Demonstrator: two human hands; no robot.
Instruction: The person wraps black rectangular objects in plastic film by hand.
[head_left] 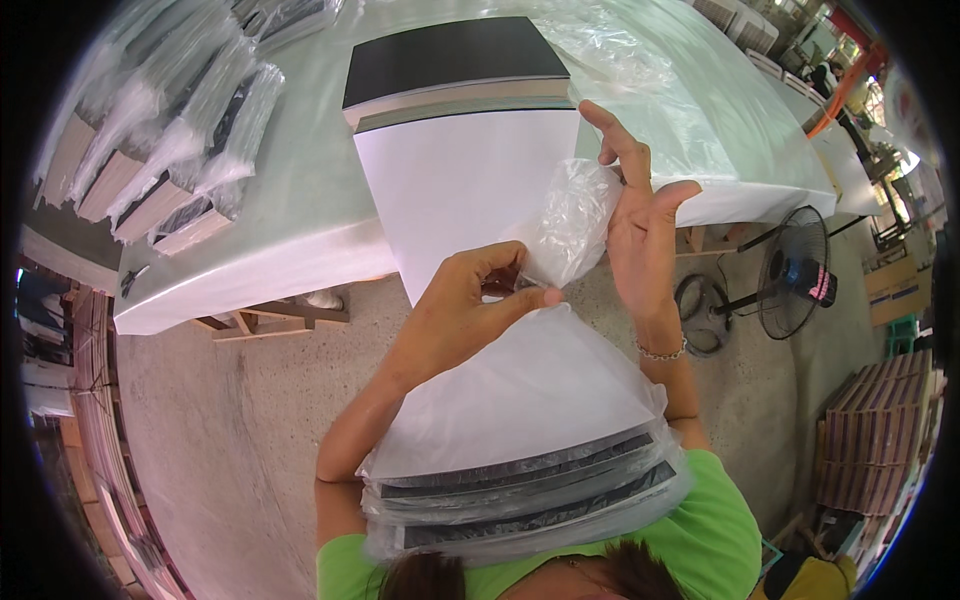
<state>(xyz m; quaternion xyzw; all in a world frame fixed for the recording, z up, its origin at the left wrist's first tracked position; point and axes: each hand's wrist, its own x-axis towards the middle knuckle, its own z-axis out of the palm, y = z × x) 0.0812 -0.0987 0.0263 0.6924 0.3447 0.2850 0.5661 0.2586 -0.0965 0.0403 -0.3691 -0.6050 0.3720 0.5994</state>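
Note:
A clear plastic bag (572, 225) is gathered at its neck between the thumb and fingers of my left hand (460, 305), its crumpled end sticking up beyond them. Its lower part spreads toward my body around a pack of sheets (510, 420) with a white face and dark bands near me. My right hand (640, 225) is open beside the crumpled end, fingers apart and thumb stretched out; whether a finger touches the plastic I cannot tell. Beyond both hands, a thick stack (455, 65) with a black top and a white sheet in front stands at the table edge.
Several plastic-wrapped packs (165, 200) lie on the left of the pale covered table (310, 170), near a small dark tool (133, 280). Loose clear film (610, 60) covers the far right. A fan (795, 270) stands right, with slatted stacks (872, 435) and a cardboard box (897, 290) beyond.

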